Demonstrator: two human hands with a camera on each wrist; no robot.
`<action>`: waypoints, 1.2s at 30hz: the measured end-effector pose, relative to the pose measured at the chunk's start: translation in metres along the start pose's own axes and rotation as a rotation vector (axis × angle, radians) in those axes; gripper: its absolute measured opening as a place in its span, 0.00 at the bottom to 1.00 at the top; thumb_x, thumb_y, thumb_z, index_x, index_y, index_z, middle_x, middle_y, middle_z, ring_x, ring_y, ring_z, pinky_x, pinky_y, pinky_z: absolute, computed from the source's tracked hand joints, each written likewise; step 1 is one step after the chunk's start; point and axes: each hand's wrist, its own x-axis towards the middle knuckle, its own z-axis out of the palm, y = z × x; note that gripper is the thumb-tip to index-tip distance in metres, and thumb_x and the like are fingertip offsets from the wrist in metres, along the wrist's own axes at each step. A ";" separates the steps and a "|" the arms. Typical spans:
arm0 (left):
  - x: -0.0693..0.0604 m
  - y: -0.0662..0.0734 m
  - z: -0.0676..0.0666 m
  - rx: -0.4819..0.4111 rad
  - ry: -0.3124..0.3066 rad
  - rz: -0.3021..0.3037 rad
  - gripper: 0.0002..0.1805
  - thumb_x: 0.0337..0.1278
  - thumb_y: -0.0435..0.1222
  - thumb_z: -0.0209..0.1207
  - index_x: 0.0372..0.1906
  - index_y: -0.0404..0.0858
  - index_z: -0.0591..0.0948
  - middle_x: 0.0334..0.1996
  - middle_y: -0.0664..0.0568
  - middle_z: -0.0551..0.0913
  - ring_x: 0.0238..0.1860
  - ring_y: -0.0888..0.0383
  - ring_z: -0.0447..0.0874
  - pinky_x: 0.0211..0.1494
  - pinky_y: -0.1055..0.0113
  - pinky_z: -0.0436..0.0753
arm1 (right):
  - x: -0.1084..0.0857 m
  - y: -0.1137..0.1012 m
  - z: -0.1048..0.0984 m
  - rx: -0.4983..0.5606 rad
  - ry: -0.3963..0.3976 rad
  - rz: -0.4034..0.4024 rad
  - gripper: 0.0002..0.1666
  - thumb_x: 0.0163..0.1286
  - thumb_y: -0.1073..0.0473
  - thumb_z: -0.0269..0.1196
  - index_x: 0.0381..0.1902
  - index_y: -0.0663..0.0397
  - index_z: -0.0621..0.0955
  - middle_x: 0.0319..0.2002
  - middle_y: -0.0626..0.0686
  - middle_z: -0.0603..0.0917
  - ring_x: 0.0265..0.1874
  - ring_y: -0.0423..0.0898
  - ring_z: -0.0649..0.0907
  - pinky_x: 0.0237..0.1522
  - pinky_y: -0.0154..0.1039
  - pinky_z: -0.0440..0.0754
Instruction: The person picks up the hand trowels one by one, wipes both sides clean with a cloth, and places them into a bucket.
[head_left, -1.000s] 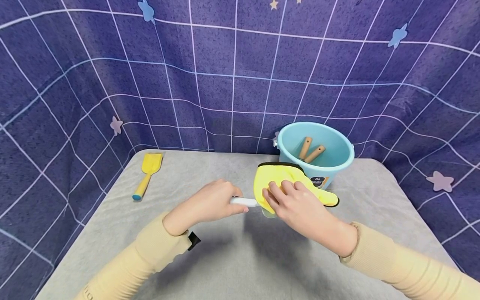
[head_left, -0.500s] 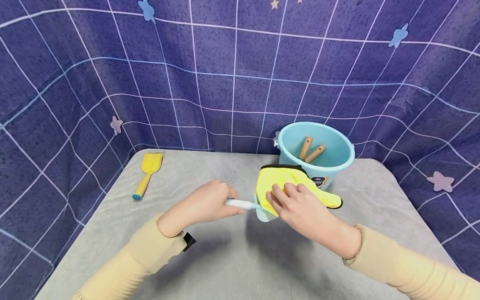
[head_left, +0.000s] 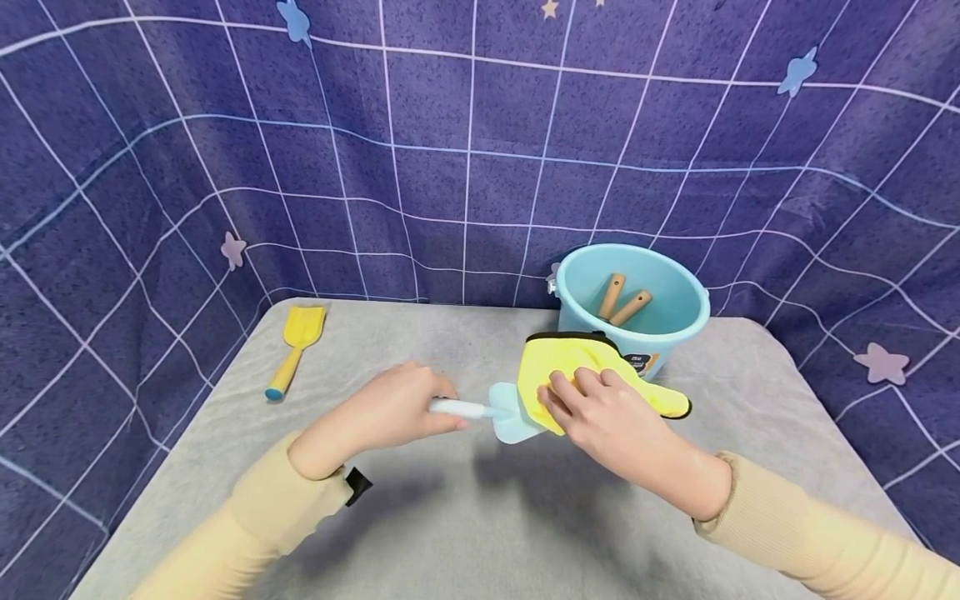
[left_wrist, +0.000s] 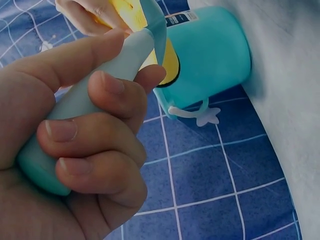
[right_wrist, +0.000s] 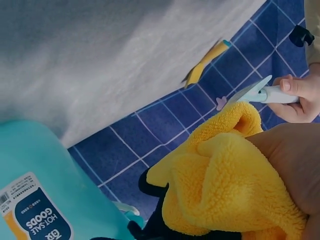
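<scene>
My left hand (head_left: 390, 408) grips the white handle (head_left: 457, 407) of a tool with a pale blue blade (head_left: 513, 412). In the left wrist view the fingers of my left hand (left_wrist: 95, 135) curl round that handle (left_wrist: 80, 102), which ends in a teal tip. My right hand (head_left: 615, 417) holds a yellow cloth with black edging (head_left: 551, 367), bunched over the far part of the blade. The right wrist view has the fluffy cloth (right_wrist: 220, 185) against the blade (right_wrist: 247, 93), and part of my right hand (right_wrist: 295, 165); its fingertips are hidden there.
A light blue bucket (head_left: 573, 310) stands behind the cloth at the back right, with two wooden handles (head_left: 612, 296) inside. At the back left a yellow shovel (head_left: 303, 329) lies on the grey tabletop (head_left: 420, 517). Dark blue gridded fabric (head_left: 420, 192) hangs behind.
My left hand has moved left with the tool, and more of the pale blue blade shows outside the cloth. My right hand and the cloth have shifted slightly right.
</scene>
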 end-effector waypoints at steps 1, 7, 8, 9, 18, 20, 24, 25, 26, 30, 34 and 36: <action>-0.001 -0.001 0.000 -0.007 -0.002 0.000 0.09 0.50 0.47 0.67 0.26 0.48 0.84 0.17 0.65 0.73 0.21 0.65 0.67 0.24 0.71 0.69 | 0.000 0.000 -0.001 -0.005 -0.006 -0.002 0.17 0.61 0.66 0.58 0.49 0.55 0.80 0.40 0.54 0.77 0.26 0.50 0.71 0.23 0.37 0.65; -0.007 -0.006 -0.001 -0.038 -0.016 -0.011 0.08 0.50 0.46 0.67 0.26 0.47 0.84 0.16 0.66 0.74 0.19 0.67 0.67 0.24 0.71 0.69 | -0.004 0.002 -0.001 -0.001 -0.005 -0.004 0.21 0.68 0.68 0.42 0.48 0.55 0.80 0.38 0.53 0.77 0.26 0.50 0.71 0.23 0.37 0.65; -0.008 -0.007 -0.002 -0.037 -0.018 -0.013 0.08 0.50 0.46 0.67 0.26 0.47 0.84 0.16 0.66 0.74 0.19 0.67 0.67 0.25 0.72 0.69 | -0.005 0.002 -0.001 0.002 -0.003 -0.002 0.22 0.68 0.68 0.40 0.48 0.55 0.80 0.38 0.53 0.77 0.26 0.50 0.71 0.23 0.37 0.65; -0.009 -0.008 -0.002 -0.034 -0.019 -0.013 0.08 0.50 0.46 0.67 0.26 0.47 0.84 0.16 0.66 0.74 0.19 0.67 0.67 0.25 0.72 0.69 | -0.005 0.002 -0.001 0.003 0.000 0.001 0.24 0.69 0.69 0.38 0.48 0.56 0.80 0.38 0.53 0.77 0.26 0.50 0.71 0.23 0.37 0.65; -0.018 -0.009 -0.005 -0.039 -0.024 -0.038 0.07 0.51 0.45 0.66 0.27 0.47 0.85 0.16 0.66 0.74 0.19 0.67 0.67 0.24 0.72 0.69 | -0.010 0.002 0.002 0.006 0.018 0.014 0.27 0.69 0.69 0.32 0.47 0.56 0.79 0.36 0.52 0.76 0.25 0.49 0.71 0.22 0.36 0.62; -0.019 -0.009 -0.006 -0.044 -0.027 -0.046 0.07 0.51 0.45 0.66 0.28 0.47 0.85 0.16 0.65 0.74 0.19 0.67 0.67 0.24 0.72 0.69 | -0.012 0.003 0.002 0.009 0.019 0.013 0.28 0.69 0.69 0.32 0.46 0.56 0.79 0.36 0.52 0.76 0.25 0.50 0.71 0.22 0.36 0.63; -0.022 -0.010 -0.008 -0.052 -0.026 -0.052 0.08 0.51 0.45 0.66 0.29 0.46 0.85 0.17 0.65 0.74 0.18 0.67 0.67 0.23 0.72 0.69 | -0.014 0.004 0.002 0.023 0.017 0.016 0.28 0.69 0.69 0.32 0.46 0.56 0.80 0.37 0.52 0.77 0.26 0.50 0.71 0.22 0.37 0.63; -0.023 -0.010 -0.009 -0.055 -0.023 -0.052 0.08 0.51 0.45 0.66 0.30 0.46 0.86 0.17 0.65 0.75 0.18 0.67 0.67 0.23 0.72 0.69 | -0.015 0.004 0.002 0.025 0.017 0.018 0.28 0.70 0.69 0.32 0.46 0.56 0.80 0.37 0.52 0.76 0.26 0.50 0.72 0.22 0.37 0.63; -0.024 -0.011 -0.009 -0.057 -0.020 -0.054 0.08 0.51 0.45 0.66 0.30 0.46 0.86 0.17 0.65 0.74 0.18 0.67 0.67 0.22 0.72 0.69 | -0.016 0.004 0.002 0.028 0.019 0.019 0.28 0.70 0.69 0.31 0.46 0.56 0.80 0.37 0.52 0.76 0.26 0.50 0.72 0.22 0.37 0.63; -0.027 -0.012 -0.013 -0.069 -0.001 -0.071 0.06 0.51 0.45 0.66 0.30 0.47 0.85 0.17 0.65 0.74 0.18 0.68 0.67 0.22 0.72 0.69 | -0.020 0.005 0.004 0.063 0.043 0.024 0.30 0.70 0.69 0.29 0.45 0.57 0.80 0.36 0.53 0.76 0.26 0.51 0.71 0.22 0.38 0.63; -0.033 -0.014 -0.018 -0.068 0.016 -0.098 0.06 0.52 0.45 0.65 0.31 0.48 0.85 0.18 0.65 0.74 0.19 0.67 0.67 0.23 0.71 0.69 | -0.022 0.005 0.005 0.073 0.054 0.029 0.29 0.69 0.70 0.30 0.44 0.57 0.80 0.37 0.52 0.76 0.26 0.51 0.71 0.21 0.38 0.62; -0.035 -0.015 -0.020 -0.062 0.026 -0.107 0.06 0.52 0.45 0.65 0.32 0.49 0.85 0.18 0.65 0.75 0.18 0.67 0.66 0.23 0.71 0.68 | -0.023 0.006 0.006 0.061 0.045 0.033 0.28 0.69 0.70 0.32 0.45 0.56 0.80 0.37 0.52 0.76 0.27 0.51 0.72 0.21 0.37 0.62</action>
